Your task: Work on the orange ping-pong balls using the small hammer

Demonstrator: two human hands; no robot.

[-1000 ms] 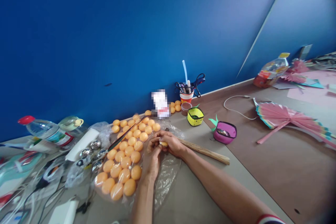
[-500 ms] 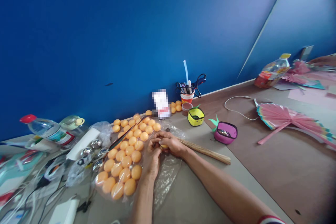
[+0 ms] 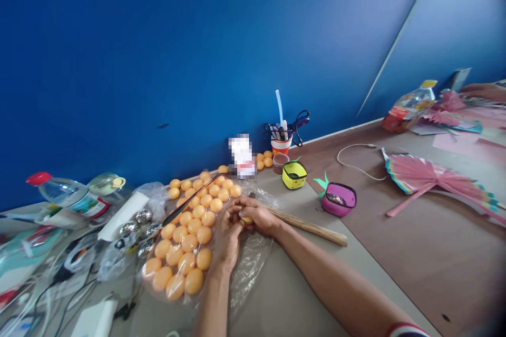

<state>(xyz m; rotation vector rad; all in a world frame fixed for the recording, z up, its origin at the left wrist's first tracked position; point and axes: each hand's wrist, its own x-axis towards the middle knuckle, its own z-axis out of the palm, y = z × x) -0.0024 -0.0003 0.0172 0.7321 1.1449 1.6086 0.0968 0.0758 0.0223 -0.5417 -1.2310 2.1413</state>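
**Both hands closed on small piece; left side crowded, right side roomier**

Your left hand [image 3: 229, 229] and right hand [image 3: 261, 216] meet over a crinkled clear plastic film [image 3: 250, 268]. Fingers of both hands are curled closed on a small, yellowish, rounded piece [image 3: 247, 219], held between them and partly hidden; you cannot tell exactly which fingertips bear on it.

Left clearance is tight: a clear plastic bag of glossy orange balls [image 3: 188, 242] lies just beside your left hand. Beyond the bag, shiny silver balls [image 3: 129, 229] stand near a white paper roll [image 3: 123, 216].

On the right, a straight brown wooden stick [image 3: 312, 229] runs from near your right hand, across the far side of that forearm. Past the stick sit a yellow fabric basket [image 3: 294, 176] and a purple fabric basket [image 3: 339, 200]. Your widest room is the grey tabletop [image 3: 296, 289] between your forearms, and the brownish surface [image 3: 399, 258] beyond the dark seam. The blue wall [image 3: 237, 63] bounds the far edge.
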